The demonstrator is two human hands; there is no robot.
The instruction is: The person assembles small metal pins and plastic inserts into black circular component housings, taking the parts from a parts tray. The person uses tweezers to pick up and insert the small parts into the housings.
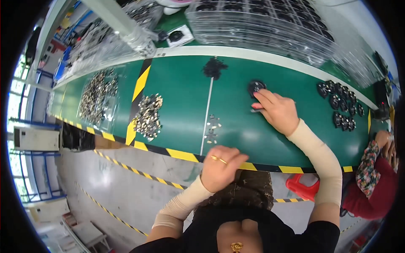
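Observation:
My right hand (278, 111) is over the middle of the green bench, its fingertips at the lower edge of a black round part (256, 86). Under those curled fingers passes a slim grey tool (256, 110), most of it covered by the hand. My left hand (221, 168) is at the bench's front edge with its fingers curled together; whether anything is in them is hidden. Just beyond it are small metal pieces (211, 135) in two little groups. A pile of small black pieces (214, 67) lies farther back.
Left of a thin white strip (206, 114) lies a heap of small metal parts (147, 118); a clear tray (99, 99) holds more. Several black assemblies (344, 99) sit at the right. Stacked clear trays (257, 25) stand behind. A co-worker's hands (386, 145) show at far right.

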